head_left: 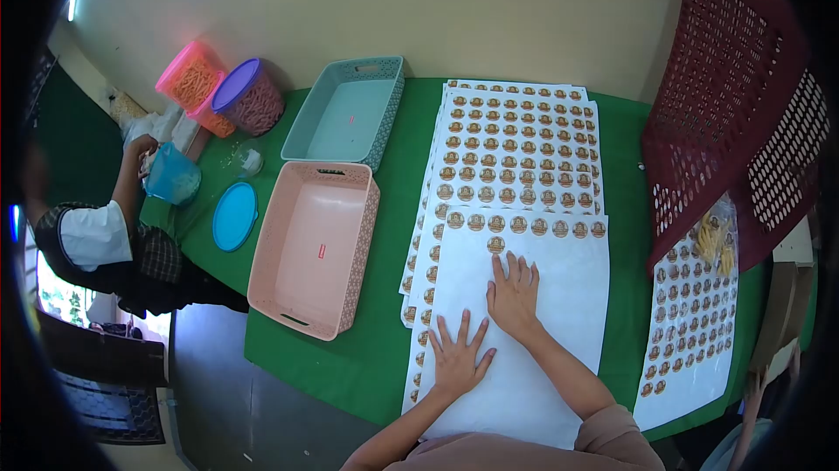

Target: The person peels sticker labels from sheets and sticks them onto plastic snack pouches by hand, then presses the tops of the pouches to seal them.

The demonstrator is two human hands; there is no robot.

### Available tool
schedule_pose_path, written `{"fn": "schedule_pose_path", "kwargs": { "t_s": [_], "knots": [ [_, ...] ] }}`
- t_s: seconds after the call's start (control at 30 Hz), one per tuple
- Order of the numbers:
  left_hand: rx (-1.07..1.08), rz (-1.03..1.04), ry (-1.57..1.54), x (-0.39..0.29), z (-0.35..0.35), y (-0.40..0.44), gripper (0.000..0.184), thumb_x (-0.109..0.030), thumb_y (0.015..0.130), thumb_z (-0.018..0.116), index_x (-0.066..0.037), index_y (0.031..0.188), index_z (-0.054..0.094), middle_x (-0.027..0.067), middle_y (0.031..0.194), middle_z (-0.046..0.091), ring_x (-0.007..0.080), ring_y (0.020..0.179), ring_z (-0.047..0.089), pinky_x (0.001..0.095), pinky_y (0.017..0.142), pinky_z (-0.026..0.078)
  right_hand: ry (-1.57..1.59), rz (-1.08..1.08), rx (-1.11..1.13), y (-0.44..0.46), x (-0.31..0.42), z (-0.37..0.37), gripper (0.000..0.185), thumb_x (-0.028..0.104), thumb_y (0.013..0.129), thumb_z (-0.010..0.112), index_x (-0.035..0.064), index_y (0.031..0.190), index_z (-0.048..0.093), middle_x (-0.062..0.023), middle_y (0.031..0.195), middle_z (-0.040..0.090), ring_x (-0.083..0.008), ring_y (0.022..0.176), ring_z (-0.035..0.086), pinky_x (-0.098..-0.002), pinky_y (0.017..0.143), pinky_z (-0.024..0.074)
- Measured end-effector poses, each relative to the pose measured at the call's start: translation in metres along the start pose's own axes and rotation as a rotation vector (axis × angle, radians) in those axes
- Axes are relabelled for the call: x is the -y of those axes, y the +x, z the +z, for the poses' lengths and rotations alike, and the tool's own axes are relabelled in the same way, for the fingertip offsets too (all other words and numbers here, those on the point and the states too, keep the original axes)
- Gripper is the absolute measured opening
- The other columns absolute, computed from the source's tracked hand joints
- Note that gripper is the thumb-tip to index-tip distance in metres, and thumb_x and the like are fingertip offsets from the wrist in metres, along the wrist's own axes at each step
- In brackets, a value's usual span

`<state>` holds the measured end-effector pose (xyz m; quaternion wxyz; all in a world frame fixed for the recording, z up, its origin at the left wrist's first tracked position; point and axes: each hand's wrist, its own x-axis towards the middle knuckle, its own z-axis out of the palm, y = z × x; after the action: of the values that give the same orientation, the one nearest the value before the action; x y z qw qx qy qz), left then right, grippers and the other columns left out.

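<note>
My left hand lies flat with its fingers spread on the left part of a mostly white sheet. My right hand rests on the same sheet, fingers apart, its fingertips just below a single round brown sticker. A row of similar round stickers runs along the top edge of this sheet. Beneath and behind it lie overlapping sheets covered with rows of the same stickers. Neither hand holds anything.
On the green table, left, are a pink basket, a teal basket, a blue lid and lidded containers. Right are a maroon crate and another sticker sheet. A person handles a blue container.
</note>
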<state>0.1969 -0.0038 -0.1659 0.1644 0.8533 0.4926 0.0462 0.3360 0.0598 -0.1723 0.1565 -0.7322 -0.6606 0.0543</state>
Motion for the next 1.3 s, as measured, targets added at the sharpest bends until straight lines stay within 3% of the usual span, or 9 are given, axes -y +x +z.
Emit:
{"fn": "schedule_pose_path", "kwargs": {
  "t_s": [0.4,0.6,0.7,0.8,0.93,1.0,1.13,1.23,1.3],
  "knots": [
    [-0.065,0.013,-0.021,0.001,0.001,-0.003,0.051,-0.043,0.081,0.039,-0.017,0.125,0.035,0.0155,0.134,0.017,0.0527,0.117,0.004,0.0624,0.090,0.004,0.006,0.018,-0.029,0.019,0.000,-0.009,0.054,0.024,0.071,0.048,0.0052,0.120,0.037,-0.0155,0.115,0.039,-0.0310,0.097,0.040,-0.0486,0.085,0.0253],
    [-0.089,0.009,-0.009,0.002,0.002,-0.004,0.052,-0.044,0.081,0.039,-0.018,0.125,0.035,0.0129,0.135,0.016,0.0503,0.118,0.005,0.0614,0.091,0.004,0.102,0.021,-0.089,0.034,-0.009,-0.010,0.040,0.018,0.071,0.053,0.0090,0.109,0.049,-0.0122,0.113,0.040,-0.0277,0.095,0.042,-0.0437,0.079,0.0300],
    [-0.094,0.005,-0.011,0.003,0.002,-0.005,0.052,-0.045,0.080,0.039,-0.020,0.126,0.034,0.0123,0.135,0.016,0.0495,0.119,0.005,0.0608,0.092,0.004,0.244,-0.023,-0.186,0.045,-0.022,-0.007,0.026,0.012,0.069,0.057,0.0078,0.095,0.056,-0.0102,0.102,0.049,-0.0255,0.088,0.047,-0.0392,0.076,0.0351],
    [-0.096,0.003,-0.013,0.003,0.003,-0.006,0.052,-0.045,0.081,0.039,-0.021,0.126,0.033,0.0118,0.136,0.015,0.0490,0.119,0.004,0.0605,0.092,0.004,0.326,-0.176,-0.222,0.057,-0.031,-0.009,0.015,0.007,0.065,0.060,0.0053,0.080,0.058,-0.0085,0.069,0.057,-0.0254,0.076,0.053,-0.0366,0.065,0.0420],
    [-0.105,-0.005,-0.029,0.003,0.001,-0.007,0.052,-0.046,0.081,0.038,-0.021,0.126,0.033,0.0110,0.136,0.015,0.0485,0.119,0.004,0.0601,0.093,0.004,0.463,-0.083,-0.079,0.064,-0.025,-0.024,0.008,0.006,0.064,0.060,0.0043,0.072,0.058,-0.0098,0.069,0.057,-0.0271,0.072,0.054,-0.0376,0.063,0.0429],
    [-0.097,-0.005,-0.020,0.004,0.004,-0.007,0.052,-0.046,0.081,0.038,-0.022,0.127,0.031,0.0106,0.136,0.014,0.0479,0.120,0.003,0.0598,0.093,0.004,0.388,-0.146,0.047,0.072,-0.027,-0.025,0.005,0.005,0.064,0.059,0.0025,0.068,0.059,-0.0115,0.068,0.057,-0.0297,0.067,0.054,-0.0373,0.060,0.0439],
    [-0.102,-0.004,0.012,0.006,0.007,-0.007,0.054,-0.048,0.081,0.036,-0.024,0.129,0.027,0.0102,0.136,0.014,0.0480,0.120,0.004,0.0598,0.093,0.005,0.217,-0.345,0.002,0.087,-0.044,-0.017,0.008,0.004,0.065,0.059,0.0019,0.073,0.061,-0.0120,0.067,0.059,-0.0251,0.062,0.056,-0.0327,0.057,0.0449],
    [-0.113,-0.003,0.013,0.006,0.008,-0.007,0.054,-0.048,0.081,0.035,-0.024,0.129,0.026,0.0098,0.136,0.013,0.0480,0.120,0.004,0.0602,0.093,0.006,0.767,0.017,0.149,0.101,-0.066,-0.014,0.011,0.007,0.067,0.063,-0.0026,0.072,0.061,-0.0077,0.066,0.059,-0.0097,0.053,0.053,-0.0230,0.049,0.0442],
    [-0.122,-0.006,0.036,0.006,0.007,-0.008,0.054,-0.048,0.081,0.034,-0.024,0.129,0.025,0.0097,0.136,0.013,0.0481,0.120,0.005,0.0605,0.093,0.007,1.010,0.300,0.273,0.107,-0.077,-0.018,0.012,0.006,0.071,0.061,-0.0033,0.078,0.060,-0.0091,0.069,0.059,-0.0126,0.055,0.055,-0.0231,0.051,0.0458]
  ]
}}
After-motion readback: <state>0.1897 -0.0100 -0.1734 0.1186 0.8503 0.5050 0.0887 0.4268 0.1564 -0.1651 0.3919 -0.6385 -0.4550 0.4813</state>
